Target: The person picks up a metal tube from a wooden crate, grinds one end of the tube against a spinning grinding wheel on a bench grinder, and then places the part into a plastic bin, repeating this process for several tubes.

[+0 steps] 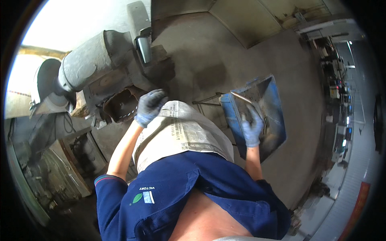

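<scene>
My right hand (252, 127), in a blue-grey work glove with dark smudges, is over a blue bin (278, 102). It is closed on a slim, slightly curved metal piece (240, 97), whose shiny end points up and left past the fingers. What else lies in the bin under the hand is hard to make out. In front of my body on the left, my left hand (151, 107) wears a similar glove. Its fingers are curled in, and nothing shows in them. Beside it stands a rusty, open-topped container (122, 105) with dark liquid inside.
A grey grinding machine (86, 60) with a round wheel (47, 82) stands at the upper left. Newspaper sheeting (183, 128) covers my lap. Grimy metal equipment (60, 164) fills the lower left. A thin metal frame (207, 101) adjoins the bin on the concrete floor (299, 132).
</scene>
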`<state>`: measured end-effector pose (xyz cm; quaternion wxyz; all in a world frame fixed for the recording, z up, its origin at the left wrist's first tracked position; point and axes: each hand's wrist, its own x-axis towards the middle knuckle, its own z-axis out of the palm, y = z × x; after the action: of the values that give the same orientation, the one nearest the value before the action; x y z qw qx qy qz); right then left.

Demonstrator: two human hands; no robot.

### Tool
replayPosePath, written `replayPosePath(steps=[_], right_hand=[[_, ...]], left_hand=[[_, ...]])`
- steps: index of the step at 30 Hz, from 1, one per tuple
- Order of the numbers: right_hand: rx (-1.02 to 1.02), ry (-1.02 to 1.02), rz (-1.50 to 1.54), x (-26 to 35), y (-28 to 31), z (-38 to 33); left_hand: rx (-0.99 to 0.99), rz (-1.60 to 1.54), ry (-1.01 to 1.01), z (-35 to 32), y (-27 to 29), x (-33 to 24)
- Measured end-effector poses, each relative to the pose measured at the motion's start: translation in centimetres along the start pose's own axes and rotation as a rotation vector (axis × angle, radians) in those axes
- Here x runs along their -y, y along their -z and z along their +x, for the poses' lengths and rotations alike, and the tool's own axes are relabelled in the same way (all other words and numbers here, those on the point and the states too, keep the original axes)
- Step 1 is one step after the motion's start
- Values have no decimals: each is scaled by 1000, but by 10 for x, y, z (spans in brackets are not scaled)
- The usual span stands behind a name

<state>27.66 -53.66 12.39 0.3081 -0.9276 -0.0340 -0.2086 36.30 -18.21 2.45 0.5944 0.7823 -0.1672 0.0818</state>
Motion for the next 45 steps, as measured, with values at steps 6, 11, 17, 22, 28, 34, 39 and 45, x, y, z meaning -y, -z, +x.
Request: replayPosePath(steps=[6,11,17,22,28,34,39,45], right_hand=[[291,-484,-603,-98,55,-67],[145,-171,-142,-79,18,2],[524,165,578,24,-106,55],[754,308,553,43,-146,51],[899,479,503,74,-176,68],[932,416,523,73,-185,79],[965,415,533,67,-187,71],[935,401,437,61,-173,69]], left_hand=[[-298,99,594,-88,81,18],[-437,210,851,-154,138,-5],[-745,600,881,-295,152,-44],[-1178,731,1080,-450,145,-117],[-1203,715,1605,-592,113,-133],[-1102,755,1850,-539,149,-131],[-1142,809,2007,-524,173,-109],[-1206,844,1769,-562,205,-101]])
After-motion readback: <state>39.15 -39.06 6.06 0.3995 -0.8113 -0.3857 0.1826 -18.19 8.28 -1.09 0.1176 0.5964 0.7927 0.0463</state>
